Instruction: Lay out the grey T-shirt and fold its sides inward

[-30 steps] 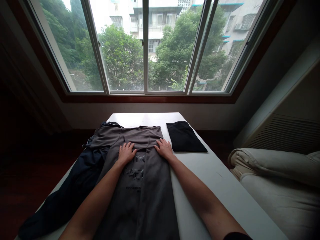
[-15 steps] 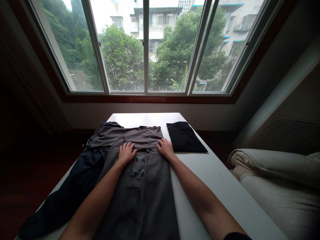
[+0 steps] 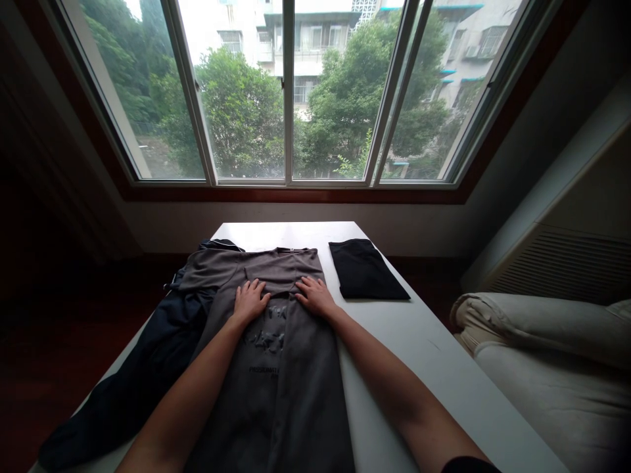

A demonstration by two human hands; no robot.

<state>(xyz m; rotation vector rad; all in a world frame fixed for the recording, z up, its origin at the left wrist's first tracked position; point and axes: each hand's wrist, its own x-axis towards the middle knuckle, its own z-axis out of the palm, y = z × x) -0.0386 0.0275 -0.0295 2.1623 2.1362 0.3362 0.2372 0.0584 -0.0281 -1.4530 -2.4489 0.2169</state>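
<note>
A dark grey T-shirt [image 3: 310, 368] with a printed front lies on the white table [image 3: 394, 355], its right side folded inward over the chest. My left hand [image 3: 250, 301] rests flat on the shirt's upper chest, fingers spread. On the folded-over part lies my right hand [image 3: 315, 297], palm down with the fingers apart. Neither hand grips the cloth. Dark navy clothing [image 3: 142, 361] spreads beneath and beside the shirt on the left. To the right, a black folded garment [image 3: 367, 269] sits apart from my right hand.
A wide window [image 3: 288, 184] with a brown frame stands beyond the table's far end. Right of the table are pale, thick cushion-like folds [image 3: 547, 328] and a slanting white unit with a grille [image 3: 552, 263]. Dark reddish floor [image 3: 64, 328] shows at the left.
My right hand has slid left across the shirt, from its right edge onto the folded part. My left hand stays in the same place.
</note>
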